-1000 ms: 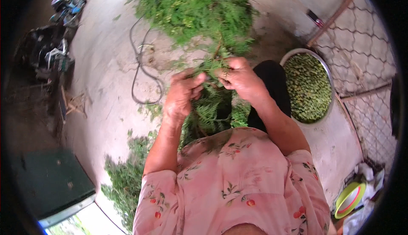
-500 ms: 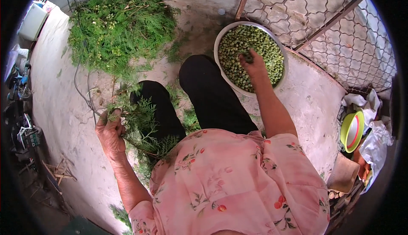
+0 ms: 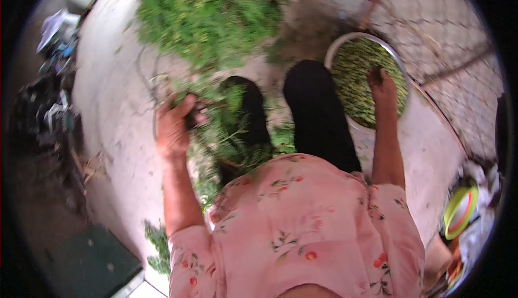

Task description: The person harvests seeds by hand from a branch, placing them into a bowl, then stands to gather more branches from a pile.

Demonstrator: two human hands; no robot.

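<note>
My left hand (image 3: 175, 122) is closed around a leafy green branch (image 3: 234, 101), with feathery, flat sprays like a conifer's. The branch hangs over my left knee and towards my lap. Over to the right, my right hand (image 3: 383, 87) is above a round metal basin (image 3: 330, 55). The basin holds many small green cones or berries (image 3: 353, 90), smeared by motion. My right fingers are blurred, so whether anything is between them does not show.
A large heap of cut green branches (image 3: 210, 17) lies on the floor ahead. A wire-mesh panel (image 3: 448, 39) stands behind the basin. A yellow-green bowl (image 3: 460, 211) sits among bags at the right. Dark clutter (image 3: 46, 104) lines the left side, and a cable (image 3: 143, 69) runs near my left hand.
The whole view has shifted, so the heap, basin and both hands now appear further right. My left hand still holds the branch; my right hand remains over the basin.
</note>
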